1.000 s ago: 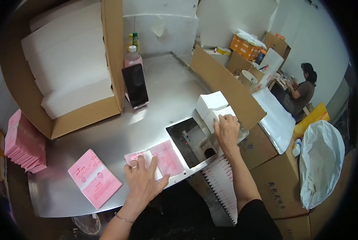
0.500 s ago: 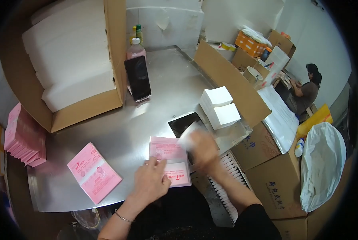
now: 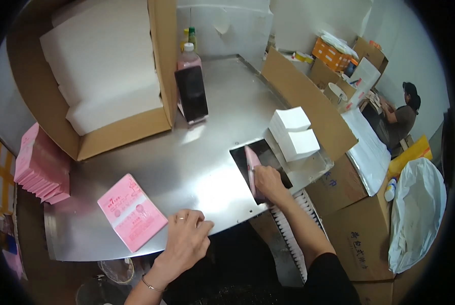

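Note:
My right hand (image 3: 270,184) grips a pink packet (image 3: 253,168) from its right side. The packet stands on edge in the dark rectangular opening (image 3: 275,161) cut into the metal table; how deep it reaches is hard to see. By the table's front edge my left hand (image 3: 187,241) rests with loosely bent fingers slightly apart, nothing visible in it. Just left of that hand lies a flat stack of pink printed packets (image 3: 132,212) with a pale band across. Two white blocks of folded paper (image 3: 299,144) sit beyond the opening.
A large carton (image 3: 126,136) of white paper stands at the back left, more pink packets (image 3: 42,165) beside it. A phone (image 3: 192,95) leans before a bottle (image 3: 189,60). Cartons (image 3: 362,249) and a white bag (image 3: 418,218) fill the right side. Farther off sits another person (image 3: 404,116).
The pink packet that lay flat under my left hand is now tilted up in the opening, in my right hand. My left hand has let go of it. The whole view has shifted slightly.

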Demonstrator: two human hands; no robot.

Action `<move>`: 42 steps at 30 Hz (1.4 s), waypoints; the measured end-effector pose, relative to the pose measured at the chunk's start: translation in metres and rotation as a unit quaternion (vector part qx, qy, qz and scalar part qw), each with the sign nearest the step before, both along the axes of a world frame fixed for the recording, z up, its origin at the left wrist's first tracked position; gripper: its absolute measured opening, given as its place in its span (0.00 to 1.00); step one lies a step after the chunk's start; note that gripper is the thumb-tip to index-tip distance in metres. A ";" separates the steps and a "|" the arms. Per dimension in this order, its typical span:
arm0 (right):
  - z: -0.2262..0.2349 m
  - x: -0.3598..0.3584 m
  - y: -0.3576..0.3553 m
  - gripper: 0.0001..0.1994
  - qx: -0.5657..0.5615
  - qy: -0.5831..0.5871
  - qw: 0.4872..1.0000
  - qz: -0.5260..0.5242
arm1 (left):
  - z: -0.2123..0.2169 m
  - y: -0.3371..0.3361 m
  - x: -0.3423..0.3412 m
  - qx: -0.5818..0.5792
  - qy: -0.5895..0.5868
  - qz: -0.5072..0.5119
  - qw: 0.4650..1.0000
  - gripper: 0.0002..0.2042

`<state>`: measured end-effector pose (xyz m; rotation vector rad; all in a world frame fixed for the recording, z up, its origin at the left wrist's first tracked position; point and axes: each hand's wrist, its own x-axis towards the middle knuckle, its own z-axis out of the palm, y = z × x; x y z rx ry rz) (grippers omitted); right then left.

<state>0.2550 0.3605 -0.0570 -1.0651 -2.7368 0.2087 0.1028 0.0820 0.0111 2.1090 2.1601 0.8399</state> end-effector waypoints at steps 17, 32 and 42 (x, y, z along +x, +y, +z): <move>0.057 0.053 0.039 0.08 0.282 0.205 0.931 -0.112 | 0.017 -0.016 -0.031 0.075 -0.021 0.136 0.988 0.13; 0.048 0.070 0.047 0.16 0.290 0.240 0.921 -0.097 | -0.033 0.045 0.020 0.069 -0.028 0.002 0.997 0.10; 0.026 -0.005 -0.103 0.16 0.190 0.102 0.946 0.241 | -0.034 0.044 0.014 0.038 0.010 0.077 0.996 0.41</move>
